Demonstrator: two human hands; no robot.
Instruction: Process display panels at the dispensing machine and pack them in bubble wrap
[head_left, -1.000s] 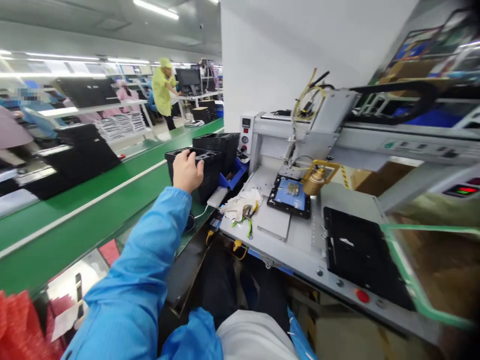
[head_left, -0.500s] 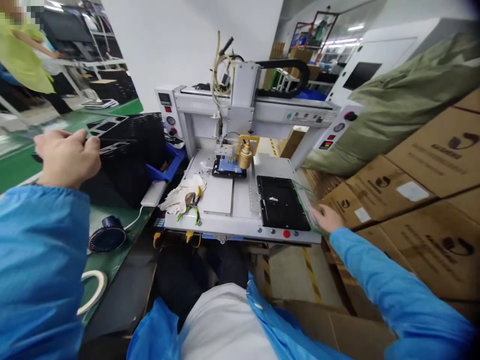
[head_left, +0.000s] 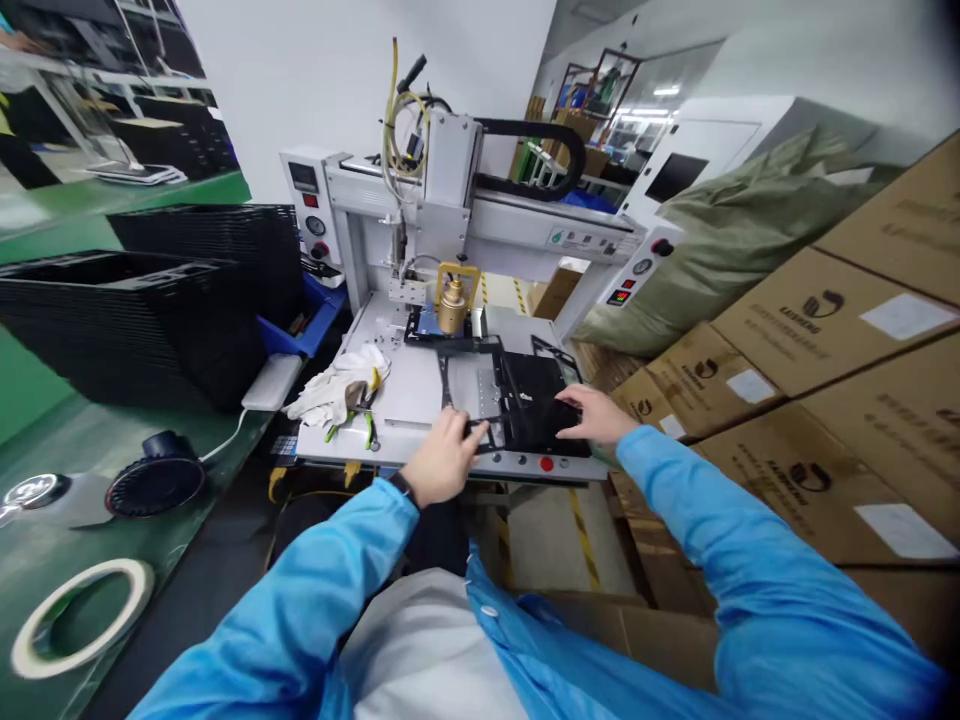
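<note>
A black frame with open windows [head_left: 495,400] lies tilted over the right half of the machine bed, partly above a flat black plate [head_left: 536,375]. My left hand [head_left: 442,455] grips its near left corner, thumb and fingers closed on the rim. At the right end my right hand [head_left: 596,414] has its fingers bent round the edge of the frame; its fingertips are partly hidden against the black. Behind the frame, a brass-coloured cylinder [head_left: 452,308] stands under a yellow bracket on a small fixture with a blue part.
A desktop gantry machine [head_left: 450,205] stands ahead. White gloves [head_left: 337,385] and green-handled pliers [head_left: 367,420] lie on its bed. Stacked black frames [head_left: 127,325], a small dark fan [head_left: 154,475] and a tape roll [head_left: 82,615] are on the left. Cardboard boxes [head_left: 810,480] line the right.
My left hand has come from beside the stack on the left to the machine bed with a black frame. My right hand has shifted left; the clear sheet it held is no longer distinguishable.
</note>
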